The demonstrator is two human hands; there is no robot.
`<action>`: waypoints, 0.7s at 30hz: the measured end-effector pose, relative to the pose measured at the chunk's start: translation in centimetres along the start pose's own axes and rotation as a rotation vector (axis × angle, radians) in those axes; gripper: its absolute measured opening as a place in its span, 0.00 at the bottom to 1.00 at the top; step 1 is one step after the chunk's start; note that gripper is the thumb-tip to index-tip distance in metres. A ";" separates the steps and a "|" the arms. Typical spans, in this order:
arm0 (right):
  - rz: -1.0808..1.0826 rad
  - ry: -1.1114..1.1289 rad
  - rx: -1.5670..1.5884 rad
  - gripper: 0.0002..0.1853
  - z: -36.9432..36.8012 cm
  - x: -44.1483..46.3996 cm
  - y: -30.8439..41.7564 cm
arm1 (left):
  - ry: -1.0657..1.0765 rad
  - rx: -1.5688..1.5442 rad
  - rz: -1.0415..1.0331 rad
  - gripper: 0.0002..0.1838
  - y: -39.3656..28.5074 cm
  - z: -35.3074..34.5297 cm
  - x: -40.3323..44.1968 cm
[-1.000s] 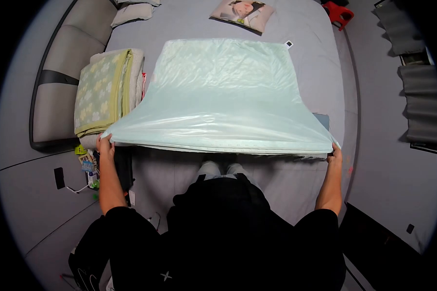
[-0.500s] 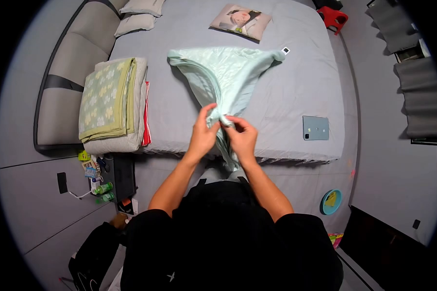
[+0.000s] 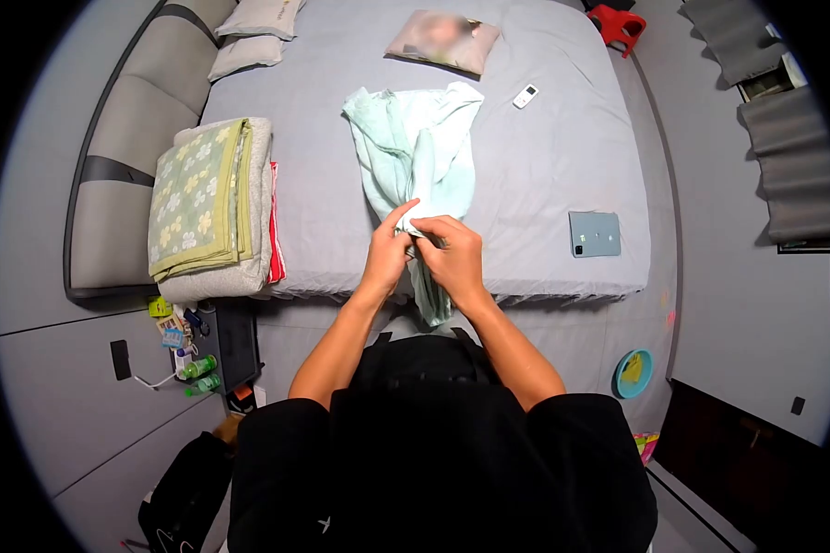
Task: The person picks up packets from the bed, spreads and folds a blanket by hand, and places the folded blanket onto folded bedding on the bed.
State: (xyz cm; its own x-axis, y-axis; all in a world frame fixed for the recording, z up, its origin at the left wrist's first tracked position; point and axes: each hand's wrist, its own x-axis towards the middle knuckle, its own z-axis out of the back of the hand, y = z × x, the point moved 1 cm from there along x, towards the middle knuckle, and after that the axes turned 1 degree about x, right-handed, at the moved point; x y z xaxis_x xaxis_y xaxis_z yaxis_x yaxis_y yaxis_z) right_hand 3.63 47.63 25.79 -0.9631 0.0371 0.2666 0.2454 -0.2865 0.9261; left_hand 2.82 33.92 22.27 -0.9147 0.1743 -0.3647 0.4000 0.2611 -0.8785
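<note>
A thin mint-green cloth [image 3: 447, 170] lies partly on the bed, its far end spread out in folds. It narrows to a gathered bunch where my two hands meet, and its near end [image 3: 430, 293] hangs over the bed's front edge. My left hand [image 3: 387, 255] pinches the bunch from the left, with its index finger stretched along the fabric. Close beside it, my right hand [image 3: 455, 254] is closed on the same bunch with bent fingers. Whether the cloth is a garment I cannot tell.
The bed [image 3: 526, 198] carries a printed cushion [image 3: 443, 41], a white remote control [image 3: 526, 96], a tablet [image 3: 595, 234] and a folded clover-pattern blanket [image 3: 198, 198]. A nightstand [image 3: 240, 341] is at the left; a blue basin [image 3: 633, 373] stands on the floor at the right.
The far end of the cloth has drawn inward from a wide triangle into a narrower, crumpled shape, uncovering the remote control. Both hands still grip the gathered part.
</note>
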 end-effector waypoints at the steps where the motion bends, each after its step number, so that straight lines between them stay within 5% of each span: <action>1: -0.001 0.016 -0.044 0.13 0.1 0.0 -0.2 | -0.002 -0.109 -0.008 0.28 -0.4 -0.3 -0.1; 3: -0.009 0.052 -0.134 0.15 0.0 0.0 -0.8 | -0.009 -0.329 -0.016 0.25 -1.0 -1.0 -0.4; 11: -0.175 0.150 0.313 0.27 0.4 0.8 -2.6 | -0.039 -0.039 -0.060 0.21 -1.3 -0.5 1.4; 15: -0.116 0.245 0.528 0.29 0.6 1.2 -3.7 | -0.211 -0.280 -0.046 0.21 -1.6 -0.9 2.9; 18: -0.047 0.122 0.318 0.28 1.9 1.0 -4.5 | -0.240 -0.353 -0.103 0.20 -2.9 -1.1 4.3; 21: -0.271 0.066 0.190 0.32 3.9 -2.2 -9.6 | -0.222 -0.403 -0.164 0.21 -5.5 -1.9 5.4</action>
State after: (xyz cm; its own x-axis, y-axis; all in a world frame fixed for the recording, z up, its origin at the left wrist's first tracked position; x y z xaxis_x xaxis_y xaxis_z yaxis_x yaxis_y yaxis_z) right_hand 3.83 54.04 17.38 -0.9997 0.0236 -0.0078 -0.0100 -0.0911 0.9958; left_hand -4.19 35.21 25.74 -0.9404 -0.0951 -0.3265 0.1998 0.6225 -0.7567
